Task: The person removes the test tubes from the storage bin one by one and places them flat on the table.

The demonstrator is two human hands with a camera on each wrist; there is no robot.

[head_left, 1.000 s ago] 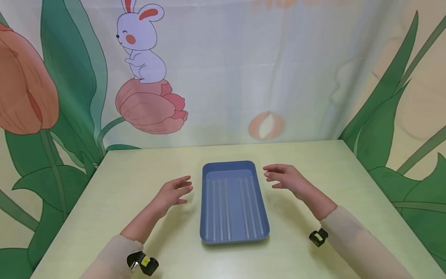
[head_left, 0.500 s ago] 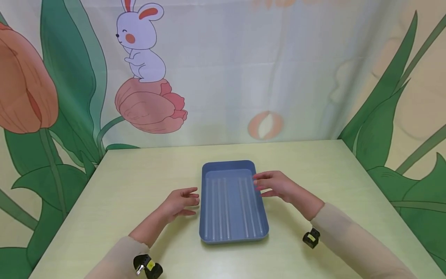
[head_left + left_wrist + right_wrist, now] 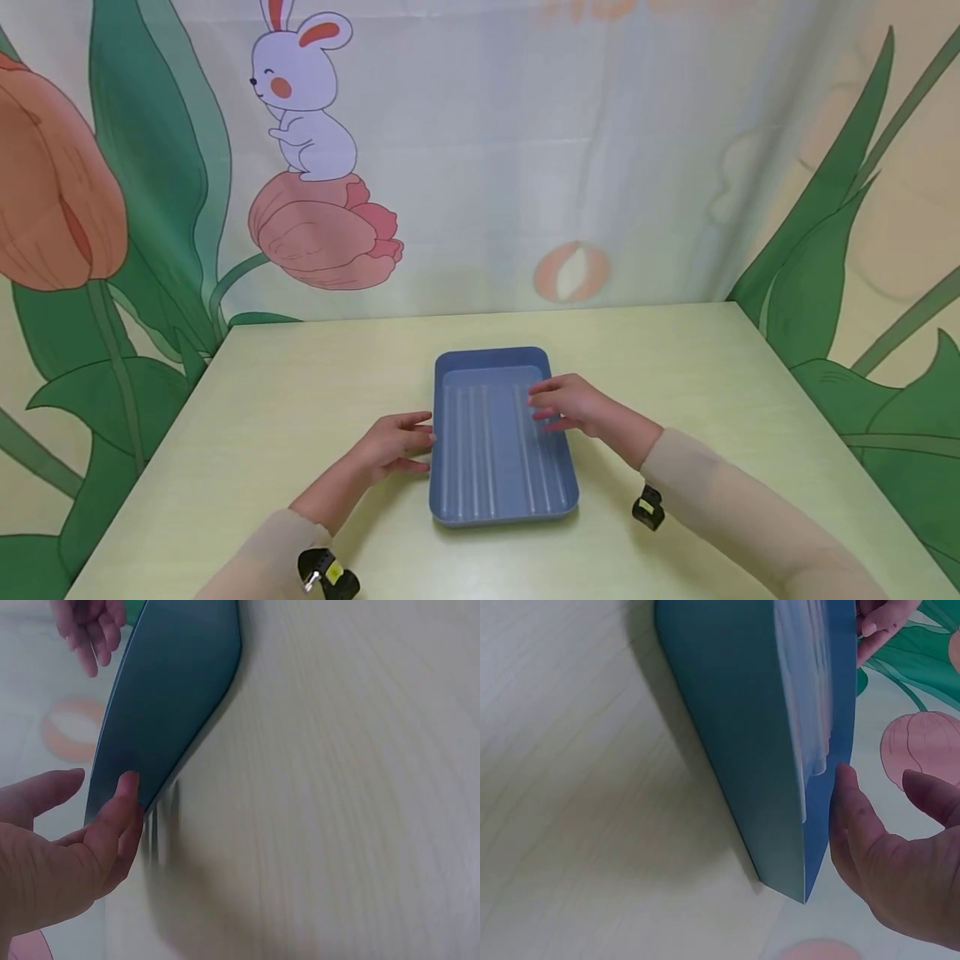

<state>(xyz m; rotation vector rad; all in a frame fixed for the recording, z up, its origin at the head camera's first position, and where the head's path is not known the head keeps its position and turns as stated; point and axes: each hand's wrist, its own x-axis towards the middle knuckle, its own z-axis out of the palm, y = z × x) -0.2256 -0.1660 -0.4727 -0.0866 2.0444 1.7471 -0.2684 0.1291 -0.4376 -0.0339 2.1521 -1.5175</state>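
Both hands are at the blue tray (image 3: 498, 450) in the surface's (image 3: 262, 400) middle, left hand (image 3: 393, 446) touching its nine o'clock rim, right hand (image 3: 573, 406) over its three o'clock rim, fingers relaxed, apparently to grasp both sides.

Blue ridged tray (image 3: 498, 508); pale yellow-green table (image 3: 262, 392).

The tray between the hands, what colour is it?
Blue tray, with raised ridges inside; clearest in the head view.
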